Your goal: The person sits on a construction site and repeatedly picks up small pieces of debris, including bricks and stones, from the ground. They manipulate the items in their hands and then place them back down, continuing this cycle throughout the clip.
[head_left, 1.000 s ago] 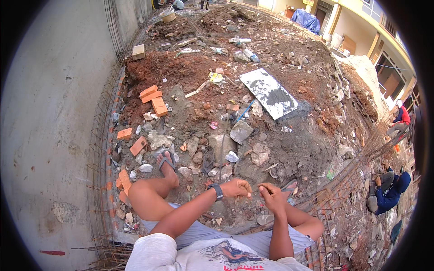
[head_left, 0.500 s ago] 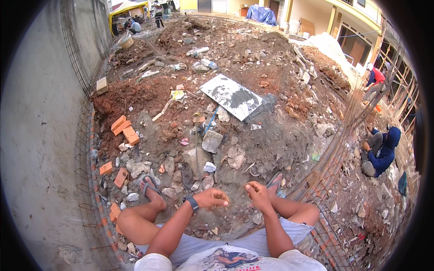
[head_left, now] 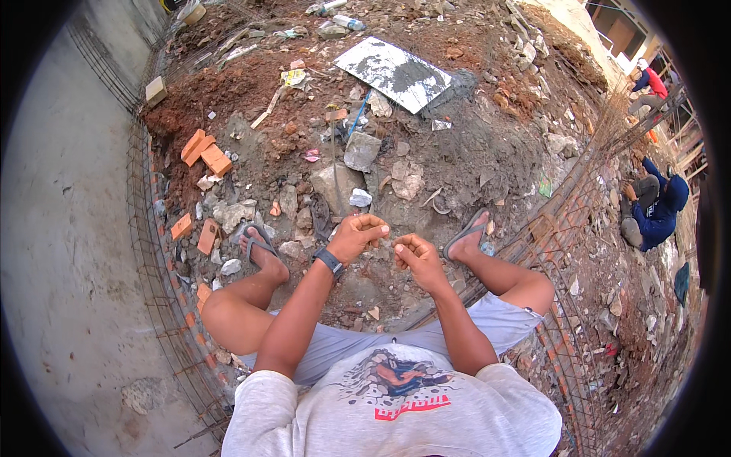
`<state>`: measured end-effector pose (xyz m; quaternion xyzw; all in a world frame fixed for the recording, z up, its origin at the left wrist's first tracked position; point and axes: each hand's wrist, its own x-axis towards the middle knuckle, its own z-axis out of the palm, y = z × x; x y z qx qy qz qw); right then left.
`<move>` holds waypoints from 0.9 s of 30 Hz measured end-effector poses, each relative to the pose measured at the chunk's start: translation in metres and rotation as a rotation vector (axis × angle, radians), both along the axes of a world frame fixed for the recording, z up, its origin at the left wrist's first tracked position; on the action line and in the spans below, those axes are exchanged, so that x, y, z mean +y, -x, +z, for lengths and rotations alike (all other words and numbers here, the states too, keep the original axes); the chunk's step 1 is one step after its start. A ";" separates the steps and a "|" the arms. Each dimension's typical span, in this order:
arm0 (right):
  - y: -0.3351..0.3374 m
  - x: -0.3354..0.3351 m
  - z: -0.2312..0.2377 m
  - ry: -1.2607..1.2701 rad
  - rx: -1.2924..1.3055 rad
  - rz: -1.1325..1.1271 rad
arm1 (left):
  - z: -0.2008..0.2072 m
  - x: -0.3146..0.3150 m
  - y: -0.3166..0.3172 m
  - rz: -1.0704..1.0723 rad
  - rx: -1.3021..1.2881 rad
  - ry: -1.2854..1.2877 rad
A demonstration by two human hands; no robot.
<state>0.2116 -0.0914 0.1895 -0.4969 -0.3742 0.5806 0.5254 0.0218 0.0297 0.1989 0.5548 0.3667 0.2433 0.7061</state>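
Note:
My left hand [head_left: 356,238], with a dark watch [head_left: 329,263] on its wrist, is held in front of my lap. Its fingers are curled and brought close to the thumb. Beside it, a small gap away, my right hand [head_left: 420,261] has its fingers bent into a pinch. Anything between the fingertips is too small to make out. Under the hands lies rubble-strewn soil [head_left: 365,293]. A small white stone [head_left: 360,198] and a squared grey block [head_left: 362,152] lie just beyond them.
Beyond is a mortar-smeared white board [head_left: 392,74]. Orange bricks [head_left: 216,160] lie left, near steel rebar mesh [head_left: 156,266] along a grey wall [head_left: 68,251]. More rebar [head_left: 548,228] runs close on my right. A person in dark blue [head_left: 661,209] squats beyond it.
My view has tipped downward, so the ground sits higher and more of my shirt shows. My hands have drawn closer together, and their fingers have curled a little differently.

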 end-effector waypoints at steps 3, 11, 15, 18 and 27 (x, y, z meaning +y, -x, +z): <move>-0.003 0.002 -0.002 0.004 -0.012 -0.117 | 0.016 -0.001 -0.002 -0.015 0.013 -0.050; -0.033 0.021 0.036 -0.069 0.503 -0.313 | 0.083 -0.017 0.008 -0.078 0.163 -0.072; -0.041 0.040 0.064 -0.244 0.288 -0.216 | 0.081 -0.015 0.019 -0.129 0.132 -0.091; -0.039 0.047 0.088 -0.359 -0.101 -0.064 | 0.088 -0.013 0.023 -0.158 0.138 -0.067; -0.013 0.060 0.087 -0.374 -0.531 0.320 | 0.077 -0.027 0.034 -0.201 0.155 -0.122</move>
